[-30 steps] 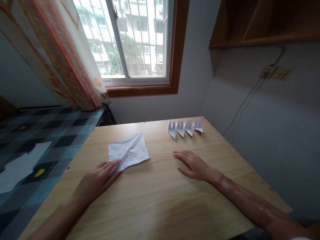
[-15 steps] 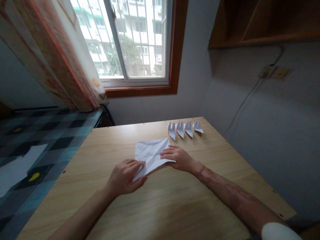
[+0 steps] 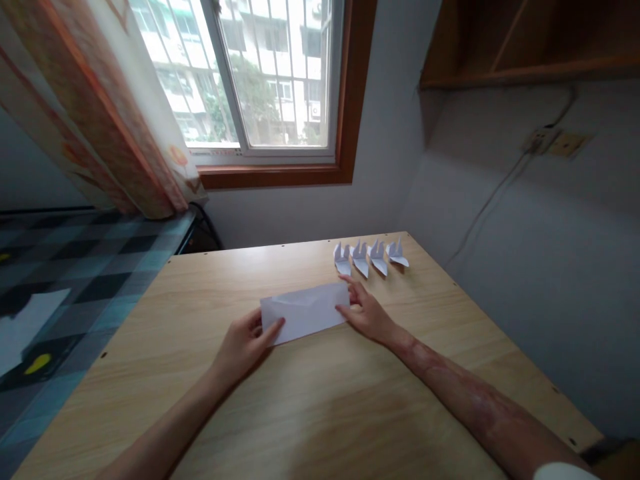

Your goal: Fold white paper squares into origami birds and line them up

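A white sheet of paper (image 3: 306, 313), doubled over into a long strip, is held a little above the wooden table in the middle of the view. My left hand (image 3: 250, 341) grips its left end, thumb on the near face and fingers behind. At the right end my right hand (image 3: 366, 310) pinches the sheet, its thumb in front and the index finger stretched out past the top corner. Just beyond my right hand stand several folded white paper figures (image 3: 360, 260) in a row, each with upright points.
The wooden table (image 3: 210, 420) reaches back toward the wall below a window (image 3: 280, 87). Left of it is a checked cloth surface (image 3: 115, 247) with white paper (image 3: 30, 327) on it. A shelf (image 3: 530, 73) and a socket with a cord (image 3: 543, 140) are at right.
The creased sheet lay mostly opened out under both hands; now it is folded into a strip, lifted and gripped at both ends. The view has shifted slightly.
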Action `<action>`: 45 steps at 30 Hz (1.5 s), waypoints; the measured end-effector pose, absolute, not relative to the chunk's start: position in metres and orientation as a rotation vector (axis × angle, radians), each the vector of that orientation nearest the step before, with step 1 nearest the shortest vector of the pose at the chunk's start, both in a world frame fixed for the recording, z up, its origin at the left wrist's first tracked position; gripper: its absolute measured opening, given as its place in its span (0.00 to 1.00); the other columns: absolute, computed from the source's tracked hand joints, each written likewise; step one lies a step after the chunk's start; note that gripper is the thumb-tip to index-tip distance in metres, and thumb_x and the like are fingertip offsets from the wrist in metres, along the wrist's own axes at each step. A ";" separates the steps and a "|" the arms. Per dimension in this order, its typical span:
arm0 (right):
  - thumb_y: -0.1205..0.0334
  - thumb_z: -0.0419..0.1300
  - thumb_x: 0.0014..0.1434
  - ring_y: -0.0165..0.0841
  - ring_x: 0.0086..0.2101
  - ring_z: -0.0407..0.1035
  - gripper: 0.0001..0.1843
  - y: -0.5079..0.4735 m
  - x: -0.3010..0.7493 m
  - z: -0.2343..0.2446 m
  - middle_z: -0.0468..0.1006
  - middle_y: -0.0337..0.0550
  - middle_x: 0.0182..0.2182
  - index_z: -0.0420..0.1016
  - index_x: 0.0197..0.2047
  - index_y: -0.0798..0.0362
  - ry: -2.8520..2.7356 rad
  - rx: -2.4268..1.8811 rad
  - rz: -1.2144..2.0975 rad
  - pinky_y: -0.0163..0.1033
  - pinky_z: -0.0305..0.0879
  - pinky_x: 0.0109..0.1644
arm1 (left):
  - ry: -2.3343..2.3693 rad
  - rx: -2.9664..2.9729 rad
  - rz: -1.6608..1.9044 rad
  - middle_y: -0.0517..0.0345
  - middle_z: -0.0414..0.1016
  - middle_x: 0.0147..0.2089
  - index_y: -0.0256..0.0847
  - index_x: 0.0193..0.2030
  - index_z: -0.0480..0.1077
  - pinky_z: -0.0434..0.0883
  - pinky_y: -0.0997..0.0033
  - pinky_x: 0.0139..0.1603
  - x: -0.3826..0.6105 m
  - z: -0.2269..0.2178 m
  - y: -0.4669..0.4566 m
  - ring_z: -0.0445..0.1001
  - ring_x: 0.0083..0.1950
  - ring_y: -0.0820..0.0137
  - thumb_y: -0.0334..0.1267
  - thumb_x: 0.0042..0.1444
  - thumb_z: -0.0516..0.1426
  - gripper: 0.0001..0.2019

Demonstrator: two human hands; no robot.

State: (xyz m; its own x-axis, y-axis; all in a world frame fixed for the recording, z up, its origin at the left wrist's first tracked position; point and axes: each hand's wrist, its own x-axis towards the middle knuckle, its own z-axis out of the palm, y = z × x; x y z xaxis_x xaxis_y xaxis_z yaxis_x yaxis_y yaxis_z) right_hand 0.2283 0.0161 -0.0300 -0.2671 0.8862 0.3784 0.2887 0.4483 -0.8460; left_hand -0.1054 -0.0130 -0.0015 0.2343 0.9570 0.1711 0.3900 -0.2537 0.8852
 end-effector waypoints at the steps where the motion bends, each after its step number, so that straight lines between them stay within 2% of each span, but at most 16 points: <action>1: 0.55 0.66 0.70 0.35 0.40 0.77 0.42 0.017 0.228 -0.031 0.79 0.50 0.56 0.55 0.81 0.46 -1.779 -1.014 0.754 0.42 0.81 0.49 | 1.282 1.780 0.988 0.51 0.87 0.46 0.42 0.49 0.79 0.85 0.58 0.46 -0.106 -0.002 -0.012 0.86 0.46 0.57 0.55 0.67 0.64 0.18; 3: 0.60 0.67 0.68 0.38 0.46 0.77 0.47 0.017 0.229 -0.031 0.75 0.54 0.63 0.50 0.83 0.44 -1.815 -0.996 0.598 0.47 0.81 0.54 | 1.399 1.824 1.026 0.51 0.86 0.45 0.42 0.51 0.75 0.85 0.58 0.43 -0.109 -0.005 -0.010 0.86 0.43 0.58 0.56 0.64 0.66 0.20; 5: 0.63 0.67 0.68 0.44 0.58 0.75 0.45 0.015 0.229 -0.026 0.71 0.55 0.69 0.53 0.82 0.42 -1.917 -0.955 0.453 0.54 0.76 0.65 | 1.530 1.932 1.101 0.49 0.84 0.49 0.43 0.57 0.72 0.85 0.54 0.46 -0.111 -0.008 -0.010 0.85 0.44 0.57 0.54 0.61 0.68 0.25; 8: 0.63 0.66 0.70 0.49 0.72 0.64 0.32 0.011 0.229 -0.016 0.67 0.52 0.75 0.68 0.74 0.41 -2.129 -0.912 0.319 0.61 0.62 0.78 | 1.588 2.226 1.201 0.41 0.78 0.65 0.44 0.69 0.66 0.80 0.42 0.65 -0.111 -0.007 -0.010 0.81 0.61 0.49 0.49 0.61 0.68 0.32; 11: 0.56 0.70 0.69 0.51 0.74 0.62 0.31 0.007 0.228 -0.010 0.67 0.53 0.76 0.72 0.73 0.44 -2.328 -0.880 0.333 0.61 0.58 0.80 | 1.466 2.518 1.095 0.42 0.72 0.74 0.47 0.73 0.64 0.71 0.39 0.75 -0.108 -0.001 -0.013 0.73 0.73 0.47 0.46 0.66 0.64 0.31; 14: 0.52 0.71 0.69 0.52 0.72 0.66 0.35 0.005 0.227 -0.010 0.70 0.57 0.75 0.70 0.76 0.48 -2.412 -0.911 0.340 0.61 0.60 0.79 | 1.275 2.699 0.828 0.43 0.74 0.74 0.47 0.72 0.67 0.73 0.41 0.74 -0.105 0.003 -0.016 0.74 0.73 0.47 0.51 0.68 0.64 0.29; 17: 0.51 0.70 0.70 0.51 0.69 0.71 0.33 0.004 0.226 -0.011 0.75 0.58 0.71 0.72 0.73 0.51 -2.395 -0.941 0.274 0.59 0.66 0.75 | 1.203 2.756 0.665 0.41 0.74 0.75 0.43 0.72 0.68 0.74 0.41 0.73 -0.102 0.005 -0.018 0.75 0.72 0.46 0.55 0.68 0.64 0.31; 25: 0.48 0.66 0.75 0.46 0.46 0.83 0.16 0.004 0.226 -0.007 0.89 0.51 0.44 0.82 0.53 0.51 -2.280 -0.935 0.125 0.52 0.76 0.58 | 1.216 2.812 0.800 0.47 0.85 0.64 0.42 0.62 0.77 0.79 0.50 0.67 -0.100 0.003 -0.023 0.84 0.64 0.52 0.48 0.75 0.59 0.17; 27: 0.44 0.69 0.71 0.46 0.45 0.83 0.19 0.006 0.227 -0.008 0.89 0.51 0.43 0.82 0.52 0.51 -2.271 -0.894 0.103 0.53 0.75 0.58 | 1.220 2.797 0.839 0.49 0.87 0.59 0.43 0.58 0.79 0.80 0.56 0.62 -0.101 0.003 -0.025 0.87 0.58 0.55 0.46 0.77 0.57 0.14; 30: 0.42 0.74 0.67 0.49 0.55 0.81 0.26 0.010 0.229 -0.010 0.88 0.53 0.53 0.81 0.58 0.50 -2.261 -0.808 0.137 0.56 0.73 0.64 | 1.278 2.681 0.894 0.51 0.89 0.51 0.43 0.52 0.81 0.80 0.64 0.52 -0.102 0.005 -0.027 0.88 0.48 0.60 0.45 0.79 0.55 0.14; 32: 0.47 0.71 0.71 0.45 0.54 0.82 0.18 0.011 0.230 -0.013 0.88 0.49 0.53 0.82 0.58 0.48 -2.217 -0.780 0.235 0.56 0.70 0.68 | 1.336 2.518 0.940 0.53 0.89 0.44 0.43 0.49 0.81 0.78 0.69 0.44 -0.101 0.009 -0.029 0.86 0.41 0.63 0.47 0.78 0.55 0.16; 34: 0.52 0.66 0.75 0.39 0.44 0.83 0.10 0.012 0.230 -0.016 0.90 0.43 0.42 0.85 0.48 0.48 -2.106 -0.817 0.374 0.54 0.70 0.68 | 1.377 2.301 0.984 0.56 0.86 0.38 0.42 0.46 0.81 0.75 0.71 0.38 -0.100 0.015 -0.029 0.83 0.36 0.66 0.50 0.77 0.55 0.17; 37: 0.47 0.63 0.76 0.38 0.37 0.80 0.18 0.010 0.230 -0.018 0.85 0.40 0.32 0.83 0.38 0.49 -1.884 -0.935 0.702 0.48 0.78 0.55 | 1.372 2.005 1.050 0.57 0.84 0.35 0.41 0.43 0.81 0.73 0.73 0.34 -0.095 0.026 -0.024 0.80 0.34 0.67 0.55 0.74 0.59 0.19; 40: 0.45 0.64 0.74 0.40 0.39 0.80 0.16 0.010 0.228 -0.019 0.85 0.41 0.37 0.82 0.45 0.49 -1.752 -0.949 1.003 0.43 0.78 0.44 | 1.370 1.863 1.078 0.57 0.84 0.35 0.41 0.42 0.81 0.73 0.72 0.34 -0.090 0.032 -0.010 0.80 0.36 0.66 0.58 0.69 0.62 0.20; 42: 0.48 0.66 0.72 0.38 0.36 0.77 0.14 0.012 0.228 -0.018 0.82 0.40 0.35 0.80 0.42 0.50 -1.778 -0.997 0.957 0.41 0.74 0.42 | 1.386 1.857 1.026 0.57 0.84 0.36 0.42 0.43 0.81 0.74 0.71 0.35 -0.087 0.029 0.002 0.81 0.37 0.65 0.58 0.69 0.62 0.19; 45: 0.56 0.70 0.67 0.35 0.32 0.68 0.16 0.017 0.229 -0.018 0.73 0.36 0.28 0.71 0.30 0.50 -1.915 -1.176 0.616 0.39 0.65 0.39 | 1.522 2.005 1.046 0.53 0.86 0.44 0.43 0.47 0.81 0.79 0.64 0.42 -0.082 0.018 0.015 0.83 0.42 0.60 0.54 0.68 0.63 0.16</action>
